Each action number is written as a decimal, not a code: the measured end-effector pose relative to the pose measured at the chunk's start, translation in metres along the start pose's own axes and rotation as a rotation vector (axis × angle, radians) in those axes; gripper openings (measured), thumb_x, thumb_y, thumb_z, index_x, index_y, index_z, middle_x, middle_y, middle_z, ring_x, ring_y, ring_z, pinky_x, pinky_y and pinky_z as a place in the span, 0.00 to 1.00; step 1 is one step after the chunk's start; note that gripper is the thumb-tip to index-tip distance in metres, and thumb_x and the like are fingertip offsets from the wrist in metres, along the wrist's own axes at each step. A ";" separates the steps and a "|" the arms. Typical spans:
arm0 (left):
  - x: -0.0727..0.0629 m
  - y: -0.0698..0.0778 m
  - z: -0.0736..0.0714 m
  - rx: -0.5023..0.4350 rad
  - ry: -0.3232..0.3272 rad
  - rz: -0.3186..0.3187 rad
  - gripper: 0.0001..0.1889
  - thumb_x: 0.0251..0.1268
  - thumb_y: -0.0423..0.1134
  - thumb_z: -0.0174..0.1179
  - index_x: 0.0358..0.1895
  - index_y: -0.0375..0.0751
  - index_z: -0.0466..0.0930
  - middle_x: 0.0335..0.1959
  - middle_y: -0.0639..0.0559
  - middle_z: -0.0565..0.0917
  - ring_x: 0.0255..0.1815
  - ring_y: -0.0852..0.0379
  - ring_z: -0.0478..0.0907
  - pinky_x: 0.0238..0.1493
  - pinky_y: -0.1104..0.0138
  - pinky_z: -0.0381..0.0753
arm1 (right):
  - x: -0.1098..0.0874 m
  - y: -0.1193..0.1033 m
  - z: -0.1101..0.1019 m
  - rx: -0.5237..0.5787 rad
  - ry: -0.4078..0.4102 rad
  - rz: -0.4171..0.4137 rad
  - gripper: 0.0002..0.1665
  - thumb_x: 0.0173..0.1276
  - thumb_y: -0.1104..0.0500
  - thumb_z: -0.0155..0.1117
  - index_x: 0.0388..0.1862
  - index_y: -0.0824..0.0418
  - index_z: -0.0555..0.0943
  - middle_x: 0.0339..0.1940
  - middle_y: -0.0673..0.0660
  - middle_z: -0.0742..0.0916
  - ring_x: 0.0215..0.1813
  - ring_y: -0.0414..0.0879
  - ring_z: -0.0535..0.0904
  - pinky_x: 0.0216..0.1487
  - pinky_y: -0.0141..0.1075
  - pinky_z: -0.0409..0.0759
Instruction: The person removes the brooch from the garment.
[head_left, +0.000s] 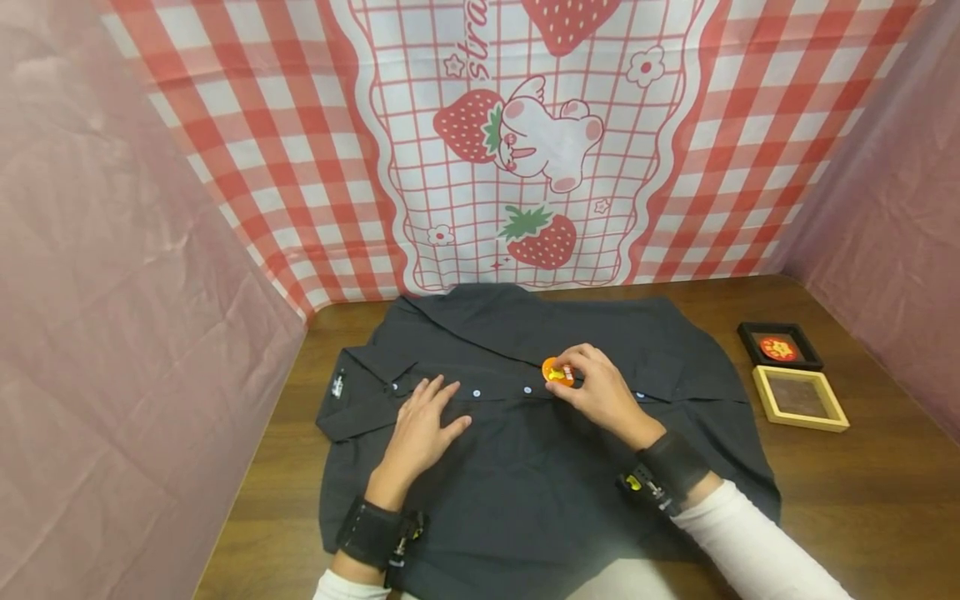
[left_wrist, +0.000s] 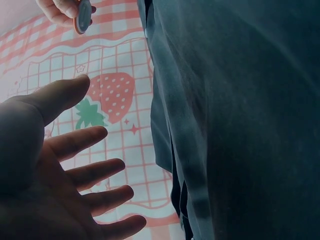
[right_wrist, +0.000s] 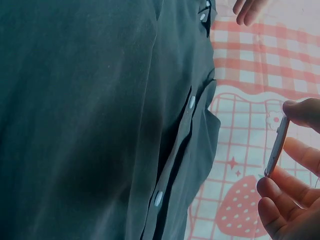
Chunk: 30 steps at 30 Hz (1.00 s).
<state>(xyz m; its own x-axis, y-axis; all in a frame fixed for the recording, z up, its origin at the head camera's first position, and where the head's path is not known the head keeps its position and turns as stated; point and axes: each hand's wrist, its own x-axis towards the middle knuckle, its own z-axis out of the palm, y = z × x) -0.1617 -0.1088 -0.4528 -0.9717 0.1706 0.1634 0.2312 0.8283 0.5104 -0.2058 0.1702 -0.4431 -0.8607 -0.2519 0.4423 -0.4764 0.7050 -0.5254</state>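
A dark grey button-up shirt [head_left: 495, 475] lies spread out sideways, its collar with a white label at the left and its row of pale buttons running across the middle. Between thumb and fingertips, my right hand [head_left: 596, 387] pinches a round orange badge [head_left: 553, 372] with a yellow figure on it, over the button strip. The right wrist view has this badge [right_wrist: 278, 147] edge-on, thin and flat. My left hand [head_left: 423, 429] is over the shirt near the collar, fingers spread and holding nothing; the left wrist view shows its fingers [left_wrist: 95, 172] straight and apart.
On the wooden table [head_left: 885, 475], right of the shirt, sits a black square frame [head_left: 750, 342] with a red round badge [head_left: 780, 348] inside. A pale yellow frame [head_left: 765, 398] lies just in front of it. Behind hangs a red-and-white checked cloth [head_left: 285, 167]; pink curtains [head_left: 135, 292] flank both sides.
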 end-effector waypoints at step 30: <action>-0.002 0.000 0.001 -0.019 -0.082 -0.031 0.35 0.62 0.53 0.63 0.71 0.45 0.66 0.76 0.37 0.60 0.78 0.34 0.50 0.71 0.36 0.52 | -0.011 0.035 -0.036 -0.056 0.102 0.025 0.18 0.52 0.59 0.79 0.41 0.63 0.84 0.41 0.59 0.85 0.39 0.52 0.78 0.34 0.38 0.74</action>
<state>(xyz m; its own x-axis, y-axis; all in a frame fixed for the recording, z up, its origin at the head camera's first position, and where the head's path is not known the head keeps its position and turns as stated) -0.1602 -0.1089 -0.4542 -0.9788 0.1891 0.0781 0.2014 0.8237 0.5300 -0.2062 0.2217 -0.4400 -0.8482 -0.1665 0.5029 -0.4414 0.7470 -0.4972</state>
